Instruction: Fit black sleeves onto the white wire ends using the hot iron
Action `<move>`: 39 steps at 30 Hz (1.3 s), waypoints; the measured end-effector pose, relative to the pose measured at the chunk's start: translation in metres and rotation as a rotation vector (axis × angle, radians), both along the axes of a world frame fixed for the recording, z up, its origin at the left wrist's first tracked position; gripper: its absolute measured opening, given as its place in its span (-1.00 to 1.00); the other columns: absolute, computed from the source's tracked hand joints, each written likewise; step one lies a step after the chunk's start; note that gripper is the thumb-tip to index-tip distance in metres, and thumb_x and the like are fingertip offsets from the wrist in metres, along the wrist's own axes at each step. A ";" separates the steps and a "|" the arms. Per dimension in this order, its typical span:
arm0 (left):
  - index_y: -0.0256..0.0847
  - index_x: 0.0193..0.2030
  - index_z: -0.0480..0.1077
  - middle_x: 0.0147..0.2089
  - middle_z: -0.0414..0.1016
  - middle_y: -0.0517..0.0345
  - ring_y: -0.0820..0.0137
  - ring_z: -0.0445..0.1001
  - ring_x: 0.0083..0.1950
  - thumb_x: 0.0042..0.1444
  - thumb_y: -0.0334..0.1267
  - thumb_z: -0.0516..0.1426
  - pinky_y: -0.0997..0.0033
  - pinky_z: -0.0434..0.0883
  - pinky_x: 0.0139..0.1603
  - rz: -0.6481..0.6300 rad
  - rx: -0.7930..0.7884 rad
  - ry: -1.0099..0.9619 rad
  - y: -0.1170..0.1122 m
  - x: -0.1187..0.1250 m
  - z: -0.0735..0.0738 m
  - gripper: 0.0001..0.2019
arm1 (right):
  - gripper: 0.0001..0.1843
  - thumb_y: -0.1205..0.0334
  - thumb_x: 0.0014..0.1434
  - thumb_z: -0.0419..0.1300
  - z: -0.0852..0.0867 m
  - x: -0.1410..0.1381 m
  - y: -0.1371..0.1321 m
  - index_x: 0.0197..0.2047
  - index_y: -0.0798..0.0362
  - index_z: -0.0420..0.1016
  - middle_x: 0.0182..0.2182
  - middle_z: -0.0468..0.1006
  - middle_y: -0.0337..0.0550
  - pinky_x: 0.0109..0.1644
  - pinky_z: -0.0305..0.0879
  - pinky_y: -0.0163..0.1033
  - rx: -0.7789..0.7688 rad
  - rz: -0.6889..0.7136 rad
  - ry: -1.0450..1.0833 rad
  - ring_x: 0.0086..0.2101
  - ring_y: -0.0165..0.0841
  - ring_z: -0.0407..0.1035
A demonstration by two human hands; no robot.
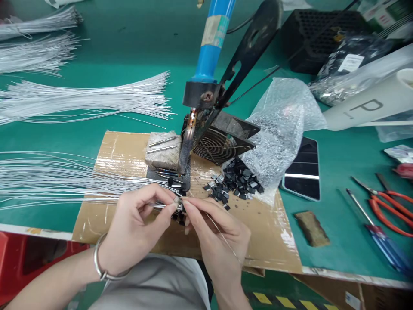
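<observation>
We can read one clear character: a large dark letter P point(371, 105), tilted on the pale tube point(394, 92) at the right. Next to it we see a smaller mark, too faint to read. We find a white label point(351, 63) on the dark plastic bag point(374, 49), its print too small for us. Red marks on the white-and-green pack point(385, 17) at the top right are blurred, and we cannot make out the pale label point(353, 300) on the brown box point(374, 297).
</observation>
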State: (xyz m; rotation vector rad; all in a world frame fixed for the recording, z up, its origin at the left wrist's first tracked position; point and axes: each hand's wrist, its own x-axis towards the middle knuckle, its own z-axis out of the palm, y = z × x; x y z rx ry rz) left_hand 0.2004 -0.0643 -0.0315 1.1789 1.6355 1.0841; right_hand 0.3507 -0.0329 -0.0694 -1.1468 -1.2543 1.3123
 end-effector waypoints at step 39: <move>-0.20 -0.40 0.51 -0.24 0.70 -0.04 0.26 0.63 -0.24 0.14 -0.29 0.20 0.46 0.44 -0.42 0.115 -0.054 0.107 0.023 -0.003 -0.004 -0.88 | -0.82 0.35 0.34 0.27 0.003 -0.001 -0.001 -0.32 -0.04 0.43 -0.04 0.75 -0.04 0.04 0.54 -0.15 0.123 -0.009 -0.120 -0.01 -0.22 0.65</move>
